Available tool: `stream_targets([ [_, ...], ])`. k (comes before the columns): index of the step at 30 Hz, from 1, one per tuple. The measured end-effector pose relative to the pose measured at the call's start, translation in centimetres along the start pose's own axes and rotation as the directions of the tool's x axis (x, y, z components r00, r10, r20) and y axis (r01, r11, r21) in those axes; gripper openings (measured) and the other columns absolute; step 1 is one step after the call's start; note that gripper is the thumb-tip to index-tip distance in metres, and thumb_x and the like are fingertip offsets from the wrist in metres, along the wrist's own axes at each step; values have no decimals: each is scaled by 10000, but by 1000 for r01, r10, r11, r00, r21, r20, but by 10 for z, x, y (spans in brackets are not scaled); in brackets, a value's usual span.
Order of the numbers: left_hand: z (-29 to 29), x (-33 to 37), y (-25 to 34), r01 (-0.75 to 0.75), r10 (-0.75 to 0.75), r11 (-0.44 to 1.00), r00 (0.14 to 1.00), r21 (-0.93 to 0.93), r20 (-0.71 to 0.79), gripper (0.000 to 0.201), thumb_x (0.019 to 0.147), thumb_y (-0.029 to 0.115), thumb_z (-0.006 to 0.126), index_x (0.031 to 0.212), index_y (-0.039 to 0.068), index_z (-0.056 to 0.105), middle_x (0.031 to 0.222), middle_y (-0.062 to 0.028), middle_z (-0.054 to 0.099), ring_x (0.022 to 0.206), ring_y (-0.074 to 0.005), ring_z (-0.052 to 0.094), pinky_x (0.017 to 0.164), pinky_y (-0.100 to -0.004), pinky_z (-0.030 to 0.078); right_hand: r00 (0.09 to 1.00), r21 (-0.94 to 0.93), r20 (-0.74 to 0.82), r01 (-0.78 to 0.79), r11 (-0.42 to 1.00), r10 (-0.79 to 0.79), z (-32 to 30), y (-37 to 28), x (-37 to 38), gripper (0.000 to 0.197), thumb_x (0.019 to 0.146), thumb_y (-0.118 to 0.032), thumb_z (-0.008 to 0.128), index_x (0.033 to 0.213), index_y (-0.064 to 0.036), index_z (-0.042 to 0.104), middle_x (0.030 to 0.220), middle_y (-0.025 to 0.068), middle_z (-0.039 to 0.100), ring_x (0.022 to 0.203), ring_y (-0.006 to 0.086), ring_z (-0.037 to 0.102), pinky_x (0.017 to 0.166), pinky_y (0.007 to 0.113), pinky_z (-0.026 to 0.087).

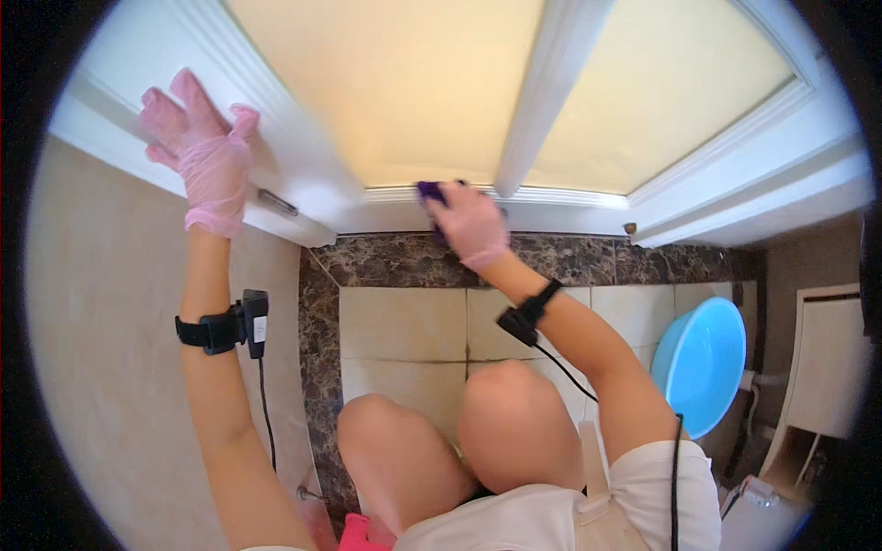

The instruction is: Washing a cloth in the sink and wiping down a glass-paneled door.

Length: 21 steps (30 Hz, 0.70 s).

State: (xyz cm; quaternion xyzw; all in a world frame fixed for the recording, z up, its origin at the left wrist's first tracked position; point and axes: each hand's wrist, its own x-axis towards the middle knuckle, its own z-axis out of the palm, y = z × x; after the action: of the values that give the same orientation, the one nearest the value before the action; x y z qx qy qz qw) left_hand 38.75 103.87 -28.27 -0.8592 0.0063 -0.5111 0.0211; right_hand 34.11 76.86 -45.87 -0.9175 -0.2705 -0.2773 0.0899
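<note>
My left hand [207, 156], in a thin pink glove, rests with fingers spread against the white edge of a door [294, 151]. A small metal plate [277, 202] sits in the door's edge just below that hand. My right hand [473, 225], gloved the same way and slightly blurred, presses a dark purple cloth [429, 195] onto the door's white bottom rail, below the yellowish panels [413, 92]. Part of the cloth is hidden under my palm and fingers.
A dark marbled stone strip [395, 262] runs along the floor under the door, with cream tiles [400, 321] nearer me. To the right a light blue basin [703, 367] stands tilted. A pale cabinet [820, 367] is at the far right. Cables hang from bands on both my forearms.
</note>
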Motion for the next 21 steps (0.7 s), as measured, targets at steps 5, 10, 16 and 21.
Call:
stream_targets([
  [5, -9, -3, -6, 29, -29, 999, 999, -17, 44, 733, 791, 330, 579, 1391, 128, 209, 1436, -210, 123, 1351, -359, 32, 1026, -590, 45, 997, 31, 60, 36, 999, -37, -11, 22, -13, 260, 766, -159, 538, 1015, -200, 599, 959, 39, 512, 793, 219, 538, 559, 334, 458],
  [10, -3, 3, 2, 22, -22, 999, 999, -34, 24, 733, 785, 365, 573, 1390, 142, 225, 1435, -238, 117, 1344, -387, 47, 1028, -588, 51, 965, -171, 26, -251, 953, 259, -66, 113, -99, 298, 752, -152, 582, 1044, -204, 613, 1067, 71, 566, 865, 259, 566, 681, 356, 486],
  [16, 4, -7, -13, -39, 38, 999, 997, -17, -66, 704, 839, 359, 532, 1392, 77, 200, 1432, -229, 127, 1346, -364, 66, 1019, -601, 64, 614, 355, -347, -613, 705, 709, -80, 122, -99, 459, 617, 65, 605, 1017, -158, 636, 1125, 122, 523, 1009, 330, 520, 882, 360, 440],
  [21, -3, -6, -12, -64, 65, 997, 998, 37, -26, 660, 873, 349, 488, 1375, 43, 190, 1417, -217, 148, 1341, -341, 84, 1001, -599, 126, 921, -9, -307, -257, 966, 242, -44, 118, -98, 275, 643, -96, 601, 891, -211, 640, 1095, 33, 511, 991, 279, 466, 857, 376, 409],
])
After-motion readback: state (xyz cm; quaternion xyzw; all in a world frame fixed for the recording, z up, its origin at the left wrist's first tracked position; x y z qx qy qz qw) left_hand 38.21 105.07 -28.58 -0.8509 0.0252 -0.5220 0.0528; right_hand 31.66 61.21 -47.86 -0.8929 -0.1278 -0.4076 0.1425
